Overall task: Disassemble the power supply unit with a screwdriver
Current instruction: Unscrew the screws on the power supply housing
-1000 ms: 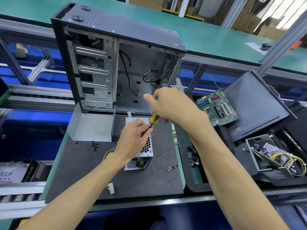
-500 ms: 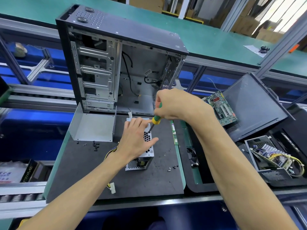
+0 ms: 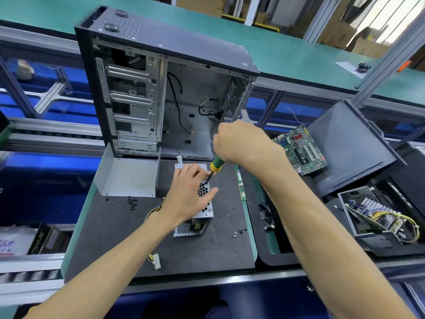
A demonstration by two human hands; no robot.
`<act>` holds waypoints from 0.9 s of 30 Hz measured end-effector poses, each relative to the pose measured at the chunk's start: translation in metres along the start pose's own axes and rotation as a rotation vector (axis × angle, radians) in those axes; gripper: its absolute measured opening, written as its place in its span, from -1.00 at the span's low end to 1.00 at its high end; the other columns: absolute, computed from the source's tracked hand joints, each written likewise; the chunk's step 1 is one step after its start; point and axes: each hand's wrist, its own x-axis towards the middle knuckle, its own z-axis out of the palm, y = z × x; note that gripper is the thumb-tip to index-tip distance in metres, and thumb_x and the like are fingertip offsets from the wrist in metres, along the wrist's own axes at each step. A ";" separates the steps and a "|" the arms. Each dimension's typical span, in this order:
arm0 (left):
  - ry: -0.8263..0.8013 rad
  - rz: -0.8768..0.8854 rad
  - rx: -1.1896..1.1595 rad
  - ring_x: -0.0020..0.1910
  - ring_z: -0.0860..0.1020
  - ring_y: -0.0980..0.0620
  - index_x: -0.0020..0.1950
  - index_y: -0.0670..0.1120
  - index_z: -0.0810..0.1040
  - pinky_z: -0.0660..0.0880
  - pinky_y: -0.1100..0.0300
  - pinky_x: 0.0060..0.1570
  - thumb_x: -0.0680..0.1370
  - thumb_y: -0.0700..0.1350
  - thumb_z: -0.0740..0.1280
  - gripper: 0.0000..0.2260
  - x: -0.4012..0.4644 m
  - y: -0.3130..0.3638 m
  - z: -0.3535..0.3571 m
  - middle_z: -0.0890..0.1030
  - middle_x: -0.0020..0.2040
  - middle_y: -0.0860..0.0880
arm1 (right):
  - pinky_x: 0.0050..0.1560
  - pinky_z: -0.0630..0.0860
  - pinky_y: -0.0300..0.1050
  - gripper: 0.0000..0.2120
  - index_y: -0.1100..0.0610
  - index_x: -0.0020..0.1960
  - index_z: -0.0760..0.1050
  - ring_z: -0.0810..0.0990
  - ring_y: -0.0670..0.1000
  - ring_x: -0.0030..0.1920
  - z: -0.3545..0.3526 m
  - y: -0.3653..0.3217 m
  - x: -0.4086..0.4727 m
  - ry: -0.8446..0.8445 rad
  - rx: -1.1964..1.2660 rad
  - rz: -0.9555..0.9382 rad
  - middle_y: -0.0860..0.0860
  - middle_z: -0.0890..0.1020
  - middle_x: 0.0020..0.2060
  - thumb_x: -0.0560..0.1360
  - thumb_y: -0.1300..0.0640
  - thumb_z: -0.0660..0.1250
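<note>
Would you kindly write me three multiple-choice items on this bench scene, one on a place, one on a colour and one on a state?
1. Where does the circuit board lie?
A. inside the case
B. right of the case, against a dark panel
C. on the green belt behind

2. What colours is the screwdriver handle?
A. red and black
B. blue and white
C. green and yellow

3. What is the left hand doing?
A. resting flat on the power supply
B. gripping the screwdriver
C. hanging off the mat

Answers: 1 B, it leans on the panel beside the case. 2 C, both colours show below the right hand. 3 A, its straight fingers lie on the perforated top.
</note>
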 end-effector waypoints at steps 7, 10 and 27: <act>-0.005 -0.025 -0.032 0.08 0.48 -0.01 0.20 -0.04 0.62 0.34 0.03 0.12 0.55 0.06 0.38 -0.71 0.000 0.001 -0.001 0.51 -0.02 0.07 | -0.15 0.37 -0.02 -0.70 0.08 0.31 0.35 0.51 0.17 -0.01 -0.003 -0.006 0.002 0.004 0.244 -0.094 0.05 0.45 -0.02 0.58 0.17 0.24; 0.010 -0.050 -0.067 0.08 0.48 0.00 0.16 -0.05 0.64 0.35 0.04 0.08 0.60 0.02 0.25 -0.74 0.000 0.003 -0.003 0.53 -0.04 0.07 | -0.16 0.37 -0.03 -0.65 0.01 0.31 0.37 0.51 0.10 -0.04 -0.001 -0.010 0.006 0.012 0.278 -0.175 0.00 0.41 0.00 0.55 0.17 0.28; 0.039 -0.020 -0.022 -0.10 0.49 -0.04 0.00 -0.09 0.64 0.35 0.07 -0.01 0.55 -0.07 0.43 -0.89 0.004 0.004 -0.002 0.55 -0.18 0.05 | -0.48 0.33 -0.12 -0.54 0.28 -0.31 0.32 0.32 0.08 -0.50 0.075 -0.024 0.015 0.923 1.782 0.170 0.16 0.36 -0.49 0.67 0.03 0.18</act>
